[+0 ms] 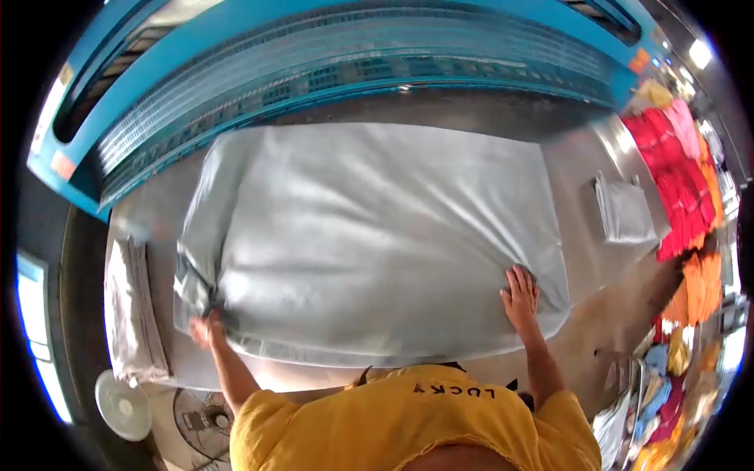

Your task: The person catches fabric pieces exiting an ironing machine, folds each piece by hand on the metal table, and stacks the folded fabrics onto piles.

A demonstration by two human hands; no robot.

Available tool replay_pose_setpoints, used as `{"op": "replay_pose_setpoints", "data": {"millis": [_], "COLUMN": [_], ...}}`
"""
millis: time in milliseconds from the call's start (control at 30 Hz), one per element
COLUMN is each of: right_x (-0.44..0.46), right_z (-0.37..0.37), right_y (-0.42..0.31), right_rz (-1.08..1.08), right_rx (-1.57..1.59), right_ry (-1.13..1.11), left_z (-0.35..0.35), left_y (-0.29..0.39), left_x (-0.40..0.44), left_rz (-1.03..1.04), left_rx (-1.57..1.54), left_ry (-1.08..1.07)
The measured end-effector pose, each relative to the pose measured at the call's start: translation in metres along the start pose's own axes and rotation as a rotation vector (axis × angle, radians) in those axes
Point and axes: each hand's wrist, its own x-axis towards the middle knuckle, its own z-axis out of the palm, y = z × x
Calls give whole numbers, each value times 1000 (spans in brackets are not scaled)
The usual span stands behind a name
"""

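Machine point(369, 59), big and blue, stands past the shiny counter point(580, 177); grey cloth point(377, 235) lies wide on that counter, likely so both hands reach it; folded cloth point(135, 314) sits far left; right hand point(521, 304) rests on the grey cloth, fingers flat, maybe to hold it down; left hand point(206, 330) is at its bunched corner, though I cannot tell if those fingers pinch.
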Motion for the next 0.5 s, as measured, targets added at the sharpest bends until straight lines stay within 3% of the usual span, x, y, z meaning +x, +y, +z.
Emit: {"op": "replay_pose_setpoints", "data": {"millis": [33, 67, 100, 167, 200, 233, 300, 367, 400, 467, 500], "right_x": [-6, -8, -8, -5, -9, -16, -31, -35, -39, -33, -25], "right_z": [-4, -11, -16, -28, -36, -38, -28, -9, -5, -14, -25], "right_y": [1, 3, 7, 38, 59, 83, 124, 149, 162, 160, 150], "right_rz": [22, 39, 50, 187, 251, 392, 665, 668, 657, 691, 704], "right_rx": [15, 30, 49, 60, 63, -15, -157, 216, 400, 683, 828], "right_ry": [-4, -12, -19, 127, 202, 211, 211, 54, -37, -148, -205], "left_z": [-30, -27, 36, 41, 55, 4, -42, -58, -75, -72, -101], "left_y": [10, 9, -29, -9, 6, 53, 126, 188, 203, 229, 223], "left_x": [-12, -6, 43, 59, 76, 30, -45, -113, -163, -275, -340], "left_rz": [-380, -396, -285, -451, -439, -414, -68, 303, 428, 816, 1185], "left_rx": [33, -22, -443, -987, -1154, -1331, -1462, -1592, -1495, -957, -734], "left_ry": [-74, -31, -54, -379, -420, -412, -334, -375, -569, -494, -392]}}
